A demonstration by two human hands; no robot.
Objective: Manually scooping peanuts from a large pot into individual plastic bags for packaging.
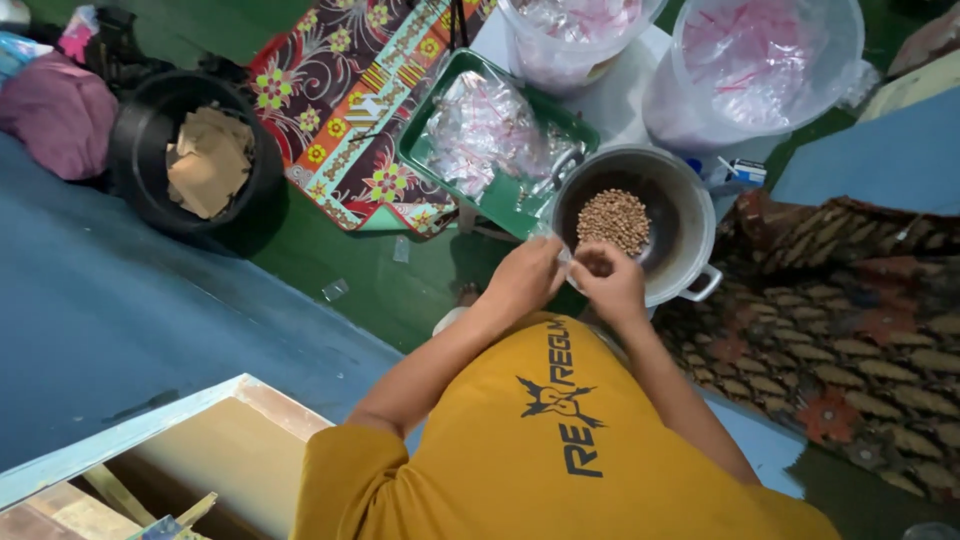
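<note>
From the head view, the left hand and the right hand meet just at the near rim of a metal pot, fingertips drawn together around something small and clear between them, perhaps a little plastic bag; it is too small to tell for sure, so whether either grip truly clamps it I cannot tell. Inside the pot lies a heap of brown peanuts, just beyond the hands. Beside the pot on its left, a green tray holds a pile of clear plastic bags. Beyond stand two white buckets lined with plastic. Further left, a black bucket contains cardboard pieces, with a patterned cloth spread on the green floor between it and the tray.
</note>
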